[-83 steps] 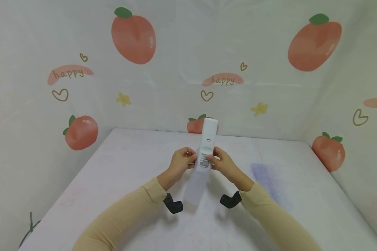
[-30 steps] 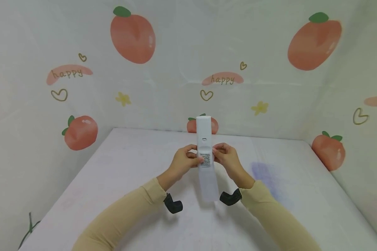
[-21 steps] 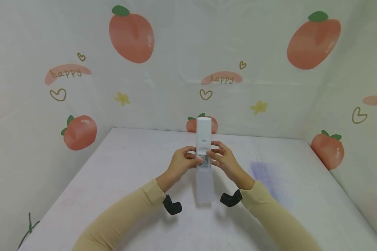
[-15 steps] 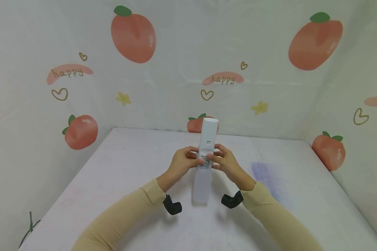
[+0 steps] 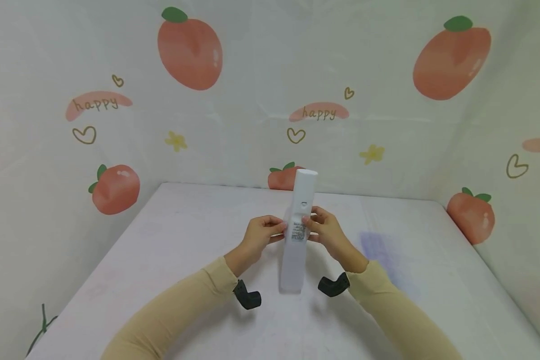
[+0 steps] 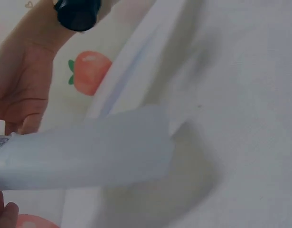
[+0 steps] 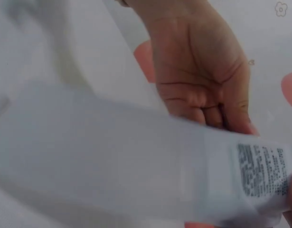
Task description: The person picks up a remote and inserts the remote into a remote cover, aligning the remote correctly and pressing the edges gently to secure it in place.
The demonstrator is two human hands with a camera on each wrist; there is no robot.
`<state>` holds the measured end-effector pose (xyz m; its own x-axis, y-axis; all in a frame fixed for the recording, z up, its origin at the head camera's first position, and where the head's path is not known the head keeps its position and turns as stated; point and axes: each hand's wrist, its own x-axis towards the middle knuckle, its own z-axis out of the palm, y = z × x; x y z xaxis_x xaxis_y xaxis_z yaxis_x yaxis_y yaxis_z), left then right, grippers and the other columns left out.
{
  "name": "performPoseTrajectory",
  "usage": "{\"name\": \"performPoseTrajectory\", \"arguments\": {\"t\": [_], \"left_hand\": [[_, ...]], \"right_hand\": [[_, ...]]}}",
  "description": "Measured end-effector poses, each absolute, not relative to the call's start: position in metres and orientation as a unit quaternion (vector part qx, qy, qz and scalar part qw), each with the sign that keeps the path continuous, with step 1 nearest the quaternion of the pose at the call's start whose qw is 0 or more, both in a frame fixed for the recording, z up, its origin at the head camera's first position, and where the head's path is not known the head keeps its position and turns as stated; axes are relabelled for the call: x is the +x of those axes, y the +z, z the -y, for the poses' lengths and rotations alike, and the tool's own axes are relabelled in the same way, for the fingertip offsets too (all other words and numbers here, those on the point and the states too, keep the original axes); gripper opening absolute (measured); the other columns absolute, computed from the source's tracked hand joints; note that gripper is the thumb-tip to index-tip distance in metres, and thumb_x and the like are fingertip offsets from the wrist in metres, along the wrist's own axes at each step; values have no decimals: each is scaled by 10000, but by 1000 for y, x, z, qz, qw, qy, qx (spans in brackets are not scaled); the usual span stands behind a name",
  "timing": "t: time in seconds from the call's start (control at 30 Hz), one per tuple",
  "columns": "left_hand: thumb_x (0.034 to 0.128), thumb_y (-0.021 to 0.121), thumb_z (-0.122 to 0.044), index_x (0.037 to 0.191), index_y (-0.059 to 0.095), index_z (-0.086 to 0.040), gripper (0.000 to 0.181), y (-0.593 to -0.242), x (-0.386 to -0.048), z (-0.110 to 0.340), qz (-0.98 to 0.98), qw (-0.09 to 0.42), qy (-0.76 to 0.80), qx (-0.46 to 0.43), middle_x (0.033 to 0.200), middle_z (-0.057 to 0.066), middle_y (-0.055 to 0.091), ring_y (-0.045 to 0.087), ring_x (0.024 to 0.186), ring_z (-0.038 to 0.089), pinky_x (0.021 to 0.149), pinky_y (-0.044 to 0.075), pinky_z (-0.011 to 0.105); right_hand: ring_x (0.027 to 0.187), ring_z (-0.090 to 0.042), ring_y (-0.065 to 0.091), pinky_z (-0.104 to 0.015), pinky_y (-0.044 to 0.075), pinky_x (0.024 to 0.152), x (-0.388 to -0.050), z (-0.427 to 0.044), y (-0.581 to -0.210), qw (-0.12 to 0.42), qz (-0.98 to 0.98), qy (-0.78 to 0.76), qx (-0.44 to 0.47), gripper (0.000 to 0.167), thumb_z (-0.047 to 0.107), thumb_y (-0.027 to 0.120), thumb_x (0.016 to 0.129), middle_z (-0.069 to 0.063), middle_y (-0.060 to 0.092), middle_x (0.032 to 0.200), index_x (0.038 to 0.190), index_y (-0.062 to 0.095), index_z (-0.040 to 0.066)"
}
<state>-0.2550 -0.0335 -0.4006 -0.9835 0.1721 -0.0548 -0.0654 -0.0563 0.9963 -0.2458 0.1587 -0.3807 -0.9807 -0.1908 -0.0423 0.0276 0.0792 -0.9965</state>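
A long white device is held nearly upright over the table, leaning a little to the right at its top. Its front carries a small slot and a printed label; the lower part looks plain and frosted. My left hand pinches its left edge between thumb and fingertips. On the other side my right hand grips it, thumb on the front by the label and fingers behind. In the right wrist view the label shows close up but blurred. The device's exact kind cannot be told.
A white-covered table lies beneath, with a purple-blue stain to the right. White cloth walls printed with fruit and "happy" stand around it. Black wrist cameras hang below both sleeves. A dark green cord is at the far left.
Both hands keep hold of the device, which turns and tips from upright toward the right at its top. The left thumb moves off the label to the edge; the right thumb stays on the front.
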Motion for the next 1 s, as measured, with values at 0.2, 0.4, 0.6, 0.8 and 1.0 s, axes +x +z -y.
{"name": "performPoseTrajectory", "arguments": {"t": [0.2, 0.4, 0.6, 0.8, 1.0], "left_hand": [[899, 662, -39, 1003, 660, 87, 163, -383, -259, 34, -709, 83, 700, 29, 831, 60, 654, 643, 723, 111, 770, 589, 355], [911, 644, -39, 982, 667, 63, 127, -378, -263, 33, -718, 87, 691, 16, 855, 87, 649, 644, 713, 121, 734, 589, 305], [897, 631, 18, 1019, 621, 19, 122, -381, -259, 31, -695, 75, 714, 28, 777, 45, 673, 630, 658, 112, 652, 575, 264], [959, 595, -89, 1124, 626, -42, 174, -380, -255, 31, -708, 63, 700, 78, 871, 68, 667, 644, 761, 125, 719, 585, 298], [909, 678, -129, 1224, 526, -119, 349, -382, -253, 31, -713, 66, 684, 138, 1003, 153, 649, 666, 853, 171, 823, 576, 385]], "right_hand": [[835, -116, 640, -335, 573, 804, -242, -156, -377, 100, -723, -679, -80, 444, 144, 503, 1009, -62, 589, 1044, 1399, 384, -31], [843, -115, 631, -406, 559, 862, -240, -153, -371, 106, -731, -666, -100, 469, 140, 511, 1001, -82, 582, 1064, 1418, 373, -24], [884, -128, 626, -444, 549, 887, -241, -153, -372, 101, -739, -661, -87, 459, 144, 539, 989, -111, 596, 1086, 1395, 415, -31], [929, -136, 616, -432, 547, 895, -244, -155, -374, 74, -739, -666, -66, 474, 182, 568, 983, -134, 604, 1123, 1393, 440, -17], [960, -154, 608, -442, 529, 926, -246, -157, -373, 67, -740, -667, -55, 503, 204, 552, 992, -213, 556, 1233, 1429, 409, 1]]}}
